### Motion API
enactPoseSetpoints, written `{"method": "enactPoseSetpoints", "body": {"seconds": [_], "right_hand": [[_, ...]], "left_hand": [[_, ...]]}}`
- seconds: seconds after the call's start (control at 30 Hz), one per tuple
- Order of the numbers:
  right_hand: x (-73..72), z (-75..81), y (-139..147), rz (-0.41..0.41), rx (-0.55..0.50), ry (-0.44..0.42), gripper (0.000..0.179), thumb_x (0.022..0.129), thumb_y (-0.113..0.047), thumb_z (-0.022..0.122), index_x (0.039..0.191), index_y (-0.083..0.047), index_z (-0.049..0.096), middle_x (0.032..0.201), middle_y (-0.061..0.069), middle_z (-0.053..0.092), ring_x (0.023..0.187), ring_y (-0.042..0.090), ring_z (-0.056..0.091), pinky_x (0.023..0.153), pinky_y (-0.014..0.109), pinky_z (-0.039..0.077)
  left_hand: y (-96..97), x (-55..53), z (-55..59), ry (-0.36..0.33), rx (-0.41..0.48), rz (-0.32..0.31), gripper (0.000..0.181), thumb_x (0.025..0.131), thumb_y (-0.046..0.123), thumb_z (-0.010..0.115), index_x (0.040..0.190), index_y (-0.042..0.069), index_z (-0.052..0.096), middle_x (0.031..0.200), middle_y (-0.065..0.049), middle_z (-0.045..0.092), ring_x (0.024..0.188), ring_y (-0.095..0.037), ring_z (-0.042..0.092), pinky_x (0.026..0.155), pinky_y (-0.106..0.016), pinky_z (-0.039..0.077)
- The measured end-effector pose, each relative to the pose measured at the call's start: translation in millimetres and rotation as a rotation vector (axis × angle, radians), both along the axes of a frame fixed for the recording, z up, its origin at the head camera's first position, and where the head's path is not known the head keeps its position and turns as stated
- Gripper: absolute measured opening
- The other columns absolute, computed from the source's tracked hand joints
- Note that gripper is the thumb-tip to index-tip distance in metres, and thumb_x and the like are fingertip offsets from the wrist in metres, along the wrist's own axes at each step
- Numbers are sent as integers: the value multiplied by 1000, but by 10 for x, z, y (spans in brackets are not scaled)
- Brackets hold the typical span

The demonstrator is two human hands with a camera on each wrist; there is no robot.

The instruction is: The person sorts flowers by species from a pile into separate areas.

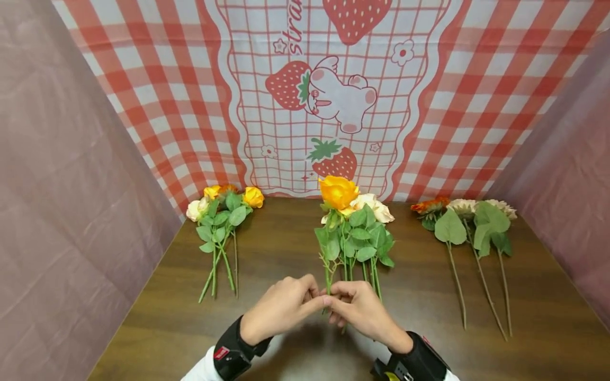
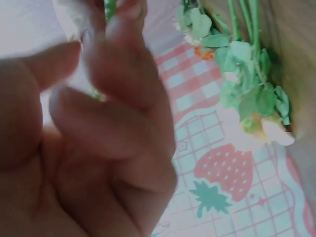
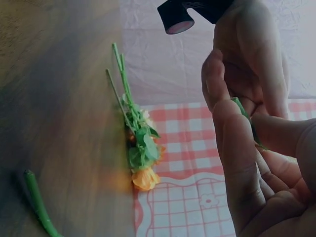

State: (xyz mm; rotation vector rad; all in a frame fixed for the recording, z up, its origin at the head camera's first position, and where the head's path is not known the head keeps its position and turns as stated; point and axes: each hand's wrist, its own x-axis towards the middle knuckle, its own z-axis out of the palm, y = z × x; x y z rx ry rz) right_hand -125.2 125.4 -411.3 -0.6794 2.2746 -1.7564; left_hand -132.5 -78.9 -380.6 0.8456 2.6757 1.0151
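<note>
A yellow-orange artificial rose (image 1: pixel 338 191) stands up in front of me, its leafy stem running down between my two hands. My left hand (image 1: pixel 286 304) pinches the lower stem from one side, thumb and fingertips curled in. My right hand (image 1: pixel 364 312) grips the same stem right beside it, and the thumbs meet. In the right wrist view a short piece of green stem (image 3: pixel 253 131) shows between thumb and fingers; the rest there is hidden. Behind the held rose, cream roses (image 1: pixel 376 209) with green leaves lie on the table.
On the left of the brown table (image 1: pixel 157 323) lies a bunch of yellow, orange and cream roses (image 1: pixel 253 197). At the right lie orange and whitish flowers (image 1: pixel 462 207) with long stems. A red-checked strawberry cloth (image 1: pixel 190 121) hangs behind the table, with pinkish curtains (image 1: pixel 86 174) at the sides.
</note>
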Motion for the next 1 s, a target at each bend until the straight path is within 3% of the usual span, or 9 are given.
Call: {"method": "enactPoseSetpoints", "body": {"seconds": [0.17, 0.43, 0.57, 0.7, 0.87, 1.0], "right_hand": [[-20, -14, -31, -11, 28, -32, 15, 95, -16, 68, 88, -4, 71, 66, 8, 69, 54, 18, 66, 49, 42, 56], [-24, -54, -30, 9, 92, -78, 15, 95, -13, 67, 89, 0, 70, 65, 8, 68, 53, 16, 65, 50, 45, 55], [-46, -61, -5, 13, 118, -81, 18, 95, -14, 67, 98, 3, 71, 72, 15, 70, 55, 21, 66, 50, 45, 55], [-61, -60, 32, 9, 139, -84, 25, 95, -15, 66, 108, 6, 69, 79, 18, 71, 56, 23, 67, 50, 43, 56], [-51, -48, 71, 34, 174, -98, 23, 96, -12, 63, 108, 6, 69, 81, 17, 71, 61, 28, 69, 53, 42, 56], [-36, -40, 70, 63, 188, -98, 21, 96, -11, 61, 107, 5, 69, 80, 16, 71, 63, 32, 68, 53, 41, 56]], "left_hand": [[46, -75, -73, -4, 145, 75, 22, 101, 30, 59, 105, 8, 59, 72, 2, 65, 57, -1, 51, 52, -21, 42], [117, -139, -176, -9, 258, 29, 9, 99, 15, 62, 91, 10, 61, 69, 5, 62, 57, -1, 51, 53, -19, 41], [124, -185, -216, -40, 275, 41, 8, 98, 11, 60, 91, 9, 60, 69, 3, 63, 57, -3, 52, 53, -19, 42], [80, -268, -273, -78, 281, 100, 7, 97, 9, 58, 91, 8, 61, 67, 1, 64, 56, -3, 53, 53, -19, 41], [-2, -409, -388, -108, 252, 182, 8, 95, 9, 56, 89, 7, 61, 67, -4, 66, 54, -6, 53, 50, -20, 37], [-51, -538, -518, -143, 198, 241, 8, 91, 8, 56, 84, 8, 61, 63, 0, 65, 51, -7, 53, 47, -20, 38]]}}
